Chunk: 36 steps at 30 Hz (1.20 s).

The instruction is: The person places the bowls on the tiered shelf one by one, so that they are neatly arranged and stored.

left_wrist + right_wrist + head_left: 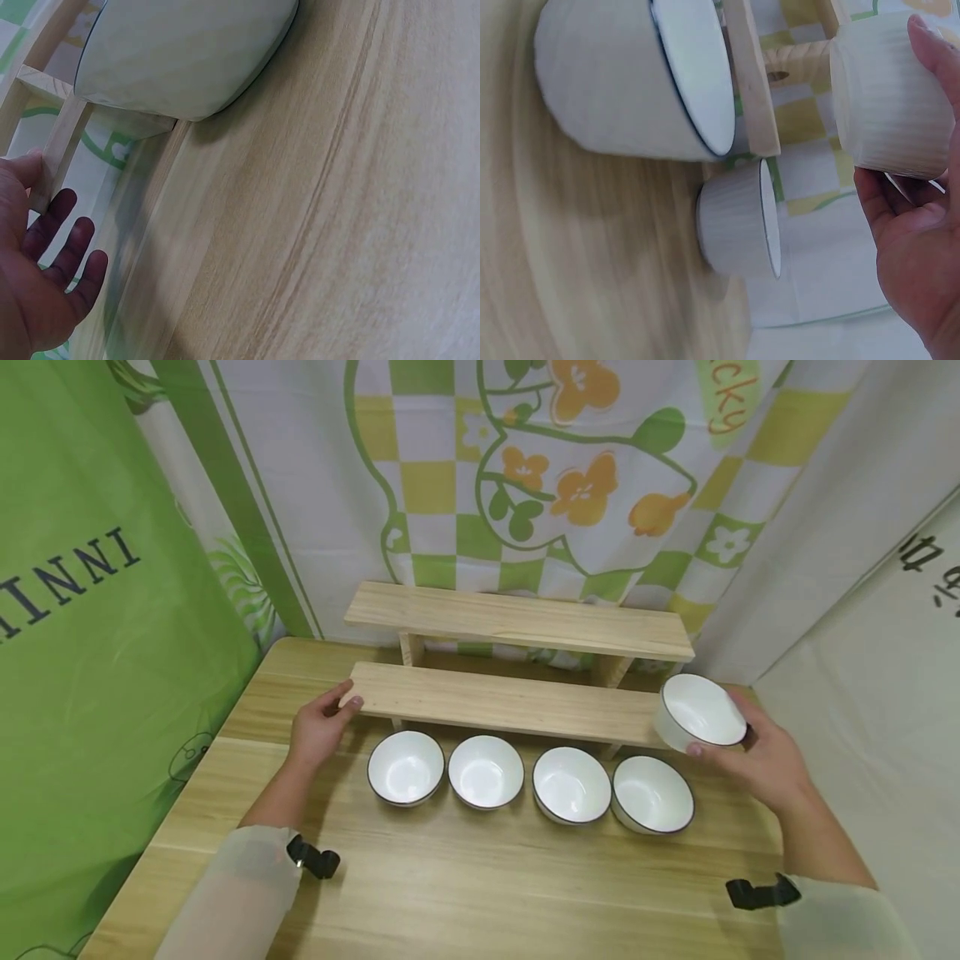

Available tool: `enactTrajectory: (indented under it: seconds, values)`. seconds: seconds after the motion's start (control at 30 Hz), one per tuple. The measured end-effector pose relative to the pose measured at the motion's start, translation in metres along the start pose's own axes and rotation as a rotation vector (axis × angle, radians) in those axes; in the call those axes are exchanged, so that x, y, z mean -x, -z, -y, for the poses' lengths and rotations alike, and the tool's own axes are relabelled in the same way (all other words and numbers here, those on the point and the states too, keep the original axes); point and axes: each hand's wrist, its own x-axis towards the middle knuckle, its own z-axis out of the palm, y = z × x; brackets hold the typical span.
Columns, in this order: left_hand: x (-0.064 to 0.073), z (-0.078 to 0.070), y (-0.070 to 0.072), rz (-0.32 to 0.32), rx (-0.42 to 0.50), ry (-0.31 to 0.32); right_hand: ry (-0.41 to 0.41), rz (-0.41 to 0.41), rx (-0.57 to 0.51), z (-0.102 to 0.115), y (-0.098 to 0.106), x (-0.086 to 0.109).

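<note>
My left hand [320,732] pinches the left end of the lower board of a two-tier wooden shelf [495,700], thumb on top; in the left wrist view the other fingers [88,281] extend loosely below the board. At the shelf's right end my right hand [768,756] grips a white, dark-rimmed bowl [703,710] between thumb and fingers. The right wrist view has this ribbed bowl [896,94] upright, above the lower board and apart from it. In front of the shelf, several matching bowls [486,772] stand upright in a row.
Another bowl [739,221] stands on the table beyond the shelf's right end, mostly hidden in the head view. The wooden table [480,877] extends in front of the row. A patterned curtain [525,485] hangs right behind the shelf, with a green cloth [90,652] at left.
</note>
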Motion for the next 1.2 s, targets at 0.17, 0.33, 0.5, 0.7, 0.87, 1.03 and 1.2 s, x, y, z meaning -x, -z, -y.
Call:
enactTrajectory:
  seconds: [0.17,0.33,0.5,0.7,0.87,1.03,1.2]
  values:
    - [-0.002,0.001,0.0,-0.003,0.009,0.008,0.02,0.029,-0.044,0.01,-0.002,-0.007]
    - [-0.002,0.0,-0.001,0.002,0.038,0.016,0.044,0.045,-0.081,0.021,-0.004,-0.012]
    - [-0.001,-0.001,-0.002,0.002,0.054,0.025,0.036,0.076,-0.092,0.03,-0.007,-0.019]
    - [-0.001,-0.002,0.0,-0.006,0.056,0.017,0.052,0.087,-0.087,0.043,-0.013,-0.032]
    - [-0.001,-0.002,-0.001,0.001,0.058,0.01,0.049,0.099,-0.093,0.055,-0.018,-0.038]
    - [-0.002,-0.001,-0.001,-0.003,0.069,0.005,0.02,0.113,-0.133,0.067,-0.025,-0.045]
    - [-0.002,0.0,-0.002,-0.008,0.073,0.011,0.018,0.109,-0.151,0.076,-0.031,-0.054]
